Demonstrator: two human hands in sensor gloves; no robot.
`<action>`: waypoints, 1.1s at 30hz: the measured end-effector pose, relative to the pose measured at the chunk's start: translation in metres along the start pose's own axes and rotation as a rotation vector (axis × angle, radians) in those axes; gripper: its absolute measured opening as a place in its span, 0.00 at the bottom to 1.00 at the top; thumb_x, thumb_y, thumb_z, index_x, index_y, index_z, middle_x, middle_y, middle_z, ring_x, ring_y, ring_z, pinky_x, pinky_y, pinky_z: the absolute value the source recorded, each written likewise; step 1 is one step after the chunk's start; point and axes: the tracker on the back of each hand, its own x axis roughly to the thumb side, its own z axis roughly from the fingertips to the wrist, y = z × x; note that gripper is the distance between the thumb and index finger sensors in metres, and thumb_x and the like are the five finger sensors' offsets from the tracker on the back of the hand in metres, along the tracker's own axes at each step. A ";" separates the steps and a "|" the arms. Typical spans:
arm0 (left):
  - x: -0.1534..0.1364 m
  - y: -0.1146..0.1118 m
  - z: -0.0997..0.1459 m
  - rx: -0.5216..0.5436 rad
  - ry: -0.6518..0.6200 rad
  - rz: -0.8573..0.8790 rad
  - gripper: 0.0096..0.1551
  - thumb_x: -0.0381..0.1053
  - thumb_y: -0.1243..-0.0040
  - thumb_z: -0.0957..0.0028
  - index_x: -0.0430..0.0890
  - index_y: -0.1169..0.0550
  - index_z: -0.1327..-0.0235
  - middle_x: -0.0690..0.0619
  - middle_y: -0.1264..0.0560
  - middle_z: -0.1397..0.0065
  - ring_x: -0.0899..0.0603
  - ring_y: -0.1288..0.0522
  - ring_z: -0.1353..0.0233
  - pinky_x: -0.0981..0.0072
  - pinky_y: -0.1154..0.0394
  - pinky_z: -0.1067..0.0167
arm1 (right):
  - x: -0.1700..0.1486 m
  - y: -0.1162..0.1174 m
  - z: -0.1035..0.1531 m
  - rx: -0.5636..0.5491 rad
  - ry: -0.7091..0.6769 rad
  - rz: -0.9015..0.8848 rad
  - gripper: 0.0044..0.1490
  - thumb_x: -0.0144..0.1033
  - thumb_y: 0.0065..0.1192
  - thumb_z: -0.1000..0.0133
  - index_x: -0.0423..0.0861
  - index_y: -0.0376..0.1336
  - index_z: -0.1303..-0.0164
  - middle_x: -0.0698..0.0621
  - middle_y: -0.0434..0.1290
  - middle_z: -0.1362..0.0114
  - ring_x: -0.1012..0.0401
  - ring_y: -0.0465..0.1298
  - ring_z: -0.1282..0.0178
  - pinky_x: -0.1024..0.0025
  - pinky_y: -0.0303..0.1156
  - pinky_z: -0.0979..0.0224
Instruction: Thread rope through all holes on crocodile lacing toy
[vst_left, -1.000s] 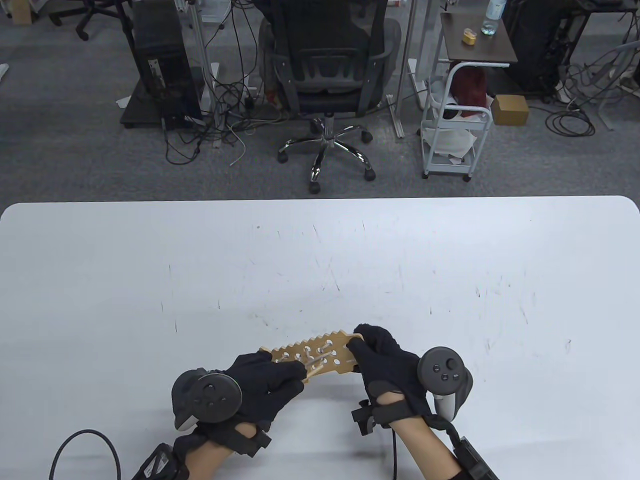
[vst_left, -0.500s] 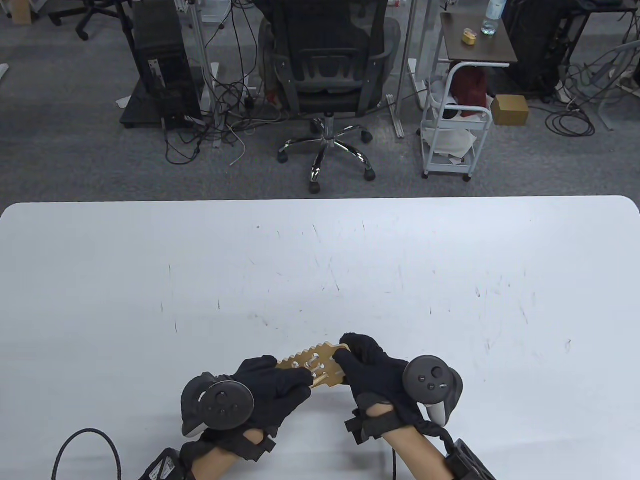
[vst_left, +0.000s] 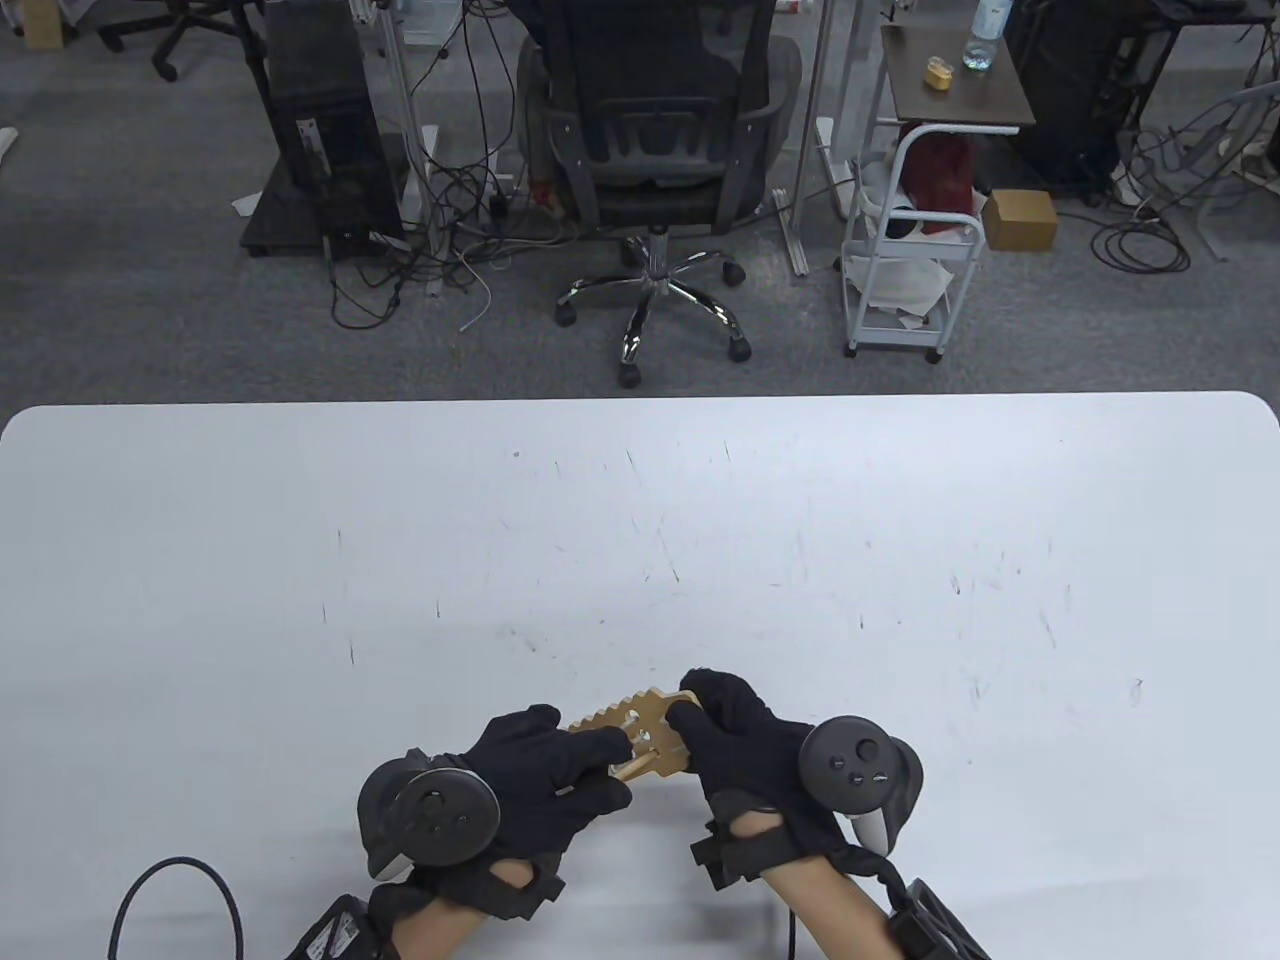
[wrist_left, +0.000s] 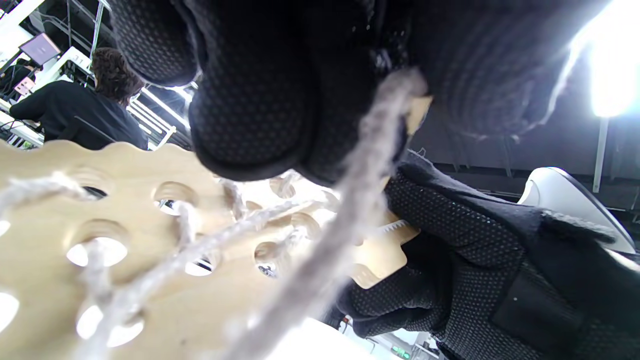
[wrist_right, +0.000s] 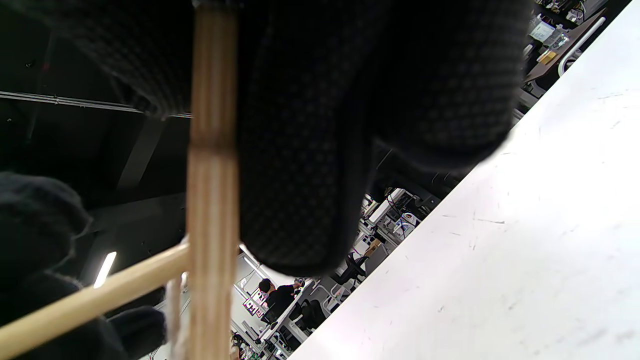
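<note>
The wooden crocodile lacing toy (vst_left: 640, 715) hangs tilted above the table's near edge, between both gloved hands. My right hand (vst_left: 690, 725) pinches its right end; in the right wrist view the fingers (wrist_right: 310, 150) clamp the toy (wrist_right: 212, 200) seen edge-on. My left hand (vst_left: 600, 760) covers the left end. The left wrist view shows its fingers (wrist_left: 250, 100) pinching the grey rope (wrist_left: 360, 170), which runs across the toy's (wrist_left: 45, 250) holes, several of them laced. The lace's wooden needle (wrist_right: 90, 300) meets the board from the left.
The white table (vst_left: 640, 550) stretches bare beyond the hands. A black cable (vst_left: 170, 880) loops at the near left edge. Past the far edge stand an office chair (vst_left: 650, 130) and a white cart (vst_left: 910, 250).
Both hands drew closer together and slightly nearer the front edge. The toy tipped more on edge, and my left fingers now cover more of it.
</note>
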 end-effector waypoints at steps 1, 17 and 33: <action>0.001 -0.001 0.000 0.008 -0.005 -0.007 0.30 0.65 0.26 0.67 0.58 0.14 0.49 0.59 0.08 0.59 0.49 0.11 0.56 0.47 0.24 0.34 | 0.001 0.001 0.001 0.004 0.002 -0.007 0.29 0.49 0.69 0.49 0.44 0.70 0.44 0.52 0.88 0.54 0.62 0.93 0.70 0.65 0.86 0.59; 0.009 0.005 0.002 0.098 -0.067 -0.206 0.28 0.63 0.26 0.64 0.58 0.15 0.48 0.60 0.10 0.60 0.48 0.12 0.56 0.47 0.26 0.32 | 0.005 0.013 0.003 0.153 -0.010 -0.060 0.33 0.42 0.67 0.47 0.36 0.65 0.38 0.46 0.84 0.46 0.53 0.91 0.62 0.61 0.83 0.53; 0.022 -0.002 0.000 0.084 -0.126 -0.326 0.28 0.62 0.25 0.62 0.58 0.16 0.46 0.60 0.11 0.59 0.48 0.14 0.55 0.47 0.28 0.31 | 0.018 0.012 0.009 0.117 -0.035 -0.018 0.32 0.45 0.66 0.47 0.41 0.65 0.37 0.52 0.85 0.44 0.60 0.87 0.63 0.63 0.78 0.53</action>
